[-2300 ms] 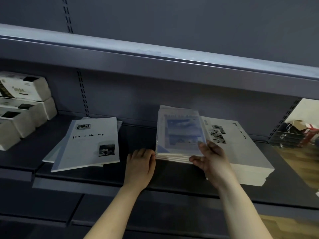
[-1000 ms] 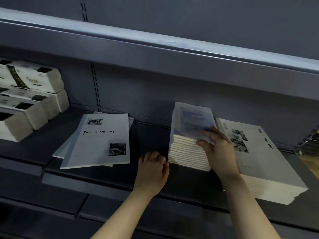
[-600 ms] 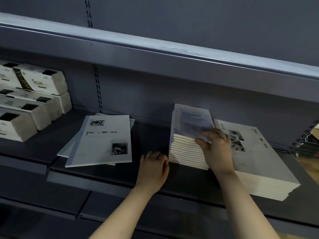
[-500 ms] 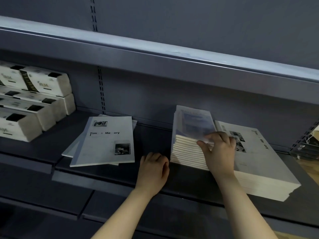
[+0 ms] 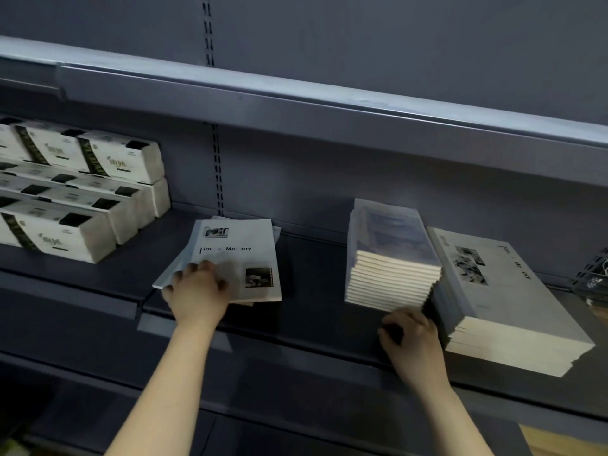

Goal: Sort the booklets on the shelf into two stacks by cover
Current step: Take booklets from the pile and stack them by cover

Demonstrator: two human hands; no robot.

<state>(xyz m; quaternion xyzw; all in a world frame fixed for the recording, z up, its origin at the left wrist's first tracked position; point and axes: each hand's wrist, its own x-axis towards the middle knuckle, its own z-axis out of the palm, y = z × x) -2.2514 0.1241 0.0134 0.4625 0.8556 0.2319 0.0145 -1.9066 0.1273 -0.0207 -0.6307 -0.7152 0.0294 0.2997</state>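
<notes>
From the head camera, the dark grey metal shelf (image 5: 312, 278) carries three groups of booklets. Left of centre lies a loose, fanned pile of white booklets with black lettering and small photos (image 5: 240, 255). The left hand (image 5: 197, 292) rests on its near left corner, fingers spread over the top cover and curled round nothing, covering that corner. To the right stands a neat stack of blue-covered booklets (image 5: 391, 251), and a lower, longer stack of white-covered booklets (image 5: 500, 301) sits right against its right side. The right hand (image 5: 411, 340) sits on the shelf just before the gap between these two stacks, fingers bent downward; whether it grips anything cannot be told. At the far left, white tissue packs with black-and-gold bands (image 5: 82, 192) are piled in rows. A grey upper shelf ledge (image 5: 329, 106) overhangs everything, and a dark wire basket (image 5: 592, 274) shows at the right edge.
</notes>
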